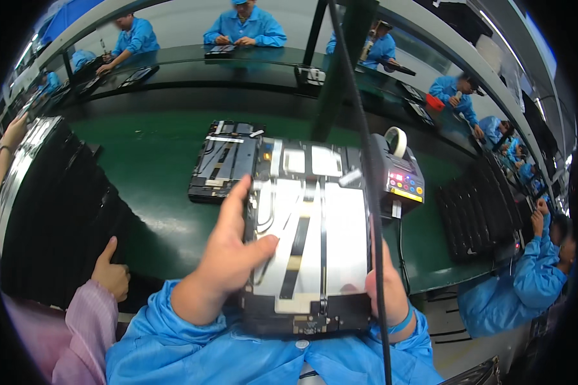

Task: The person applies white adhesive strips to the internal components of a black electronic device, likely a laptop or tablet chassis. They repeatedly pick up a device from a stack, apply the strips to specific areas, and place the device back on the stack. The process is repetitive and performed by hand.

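An opened tablet [347, 237] is in front of my chest, its silver battery, dark ribbon cables and a small circuit board at the near end exposed. My left hand [221, 266] grips its left side, thumb over the face and index finger stretched along the edge. On the opposite side my right hand [390, 289] is closed round the right edge, partly hidden by a hanging black cable [366, 135]. Just beyond, a second opened tablet [221, 163] lies on the green table. A grey tape dispenser [401, 176] with a white tape roll [397, 141] stands at the right.
A tall stack of black panels [58, 212] rises at the left, near a co-worker's hand [111, 279] and pink sleeve. Another dark stack [478, 212] stands at the right. A dark green post [340, 90] rises behind the tablet. Blue-clad people sit along the far bench [192, 67].
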Demonstrator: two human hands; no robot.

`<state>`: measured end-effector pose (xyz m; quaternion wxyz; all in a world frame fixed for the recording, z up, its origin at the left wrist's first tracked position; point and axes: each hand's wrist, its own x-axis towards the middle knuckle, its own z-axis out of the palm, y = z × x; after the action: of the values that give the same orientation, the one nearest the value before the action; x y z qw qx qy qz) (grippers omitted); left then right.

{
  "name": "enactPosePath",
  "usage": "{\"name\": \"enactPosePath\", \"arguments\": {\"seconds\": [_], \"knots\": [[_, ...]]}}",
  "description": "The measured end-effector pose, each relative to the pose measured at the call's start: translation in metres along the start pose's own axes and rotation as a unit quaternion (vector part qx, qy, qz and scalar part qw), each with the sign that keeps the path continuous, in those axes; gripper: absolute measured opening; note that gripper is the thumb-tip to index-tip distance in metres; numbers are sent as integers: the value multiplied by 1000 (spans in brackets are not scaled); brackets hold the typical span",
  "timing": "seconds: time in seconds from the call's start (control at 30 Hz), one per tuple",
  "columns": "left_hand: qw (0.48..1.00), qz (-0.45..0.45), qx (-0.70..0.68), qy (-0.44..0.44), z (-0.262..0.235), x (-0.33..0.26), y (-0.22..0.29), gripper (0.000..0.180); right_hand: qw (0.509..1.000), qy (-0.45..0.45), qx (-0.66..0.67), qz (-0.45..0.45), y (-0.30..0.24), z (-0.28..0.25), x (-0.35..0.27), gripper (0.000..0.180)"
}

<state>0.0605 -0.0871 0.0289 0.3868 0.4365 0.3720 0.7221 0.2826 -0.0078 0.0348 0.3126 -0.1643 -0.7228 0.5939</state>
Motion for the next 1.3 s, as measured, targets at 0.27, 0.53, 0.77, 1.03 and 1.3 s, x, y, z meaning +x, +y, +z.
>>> {"name": "enactPosePath", "arguments": {"seconds": [0.27,0.53,0.77,1.03,1.3], "knots": [[995,-9,45,92,-145,111,26,77,995,-46,78,-43,-9,-2,23,91],[976,-105,154,117,-212,165,-51,76,987,111,107,37,25,-34,-44,87],[848,-54,506,147,-190,154,-31,53,960,269,-27,71,31,-53,-63,44],[936,-28,342,-76,-85,68,8,21,918,317,114,208,68,-117,15,25],[895,91,374,-225,-31,13,26,26,976,188,-5,113,38,-74,14,22]]}}
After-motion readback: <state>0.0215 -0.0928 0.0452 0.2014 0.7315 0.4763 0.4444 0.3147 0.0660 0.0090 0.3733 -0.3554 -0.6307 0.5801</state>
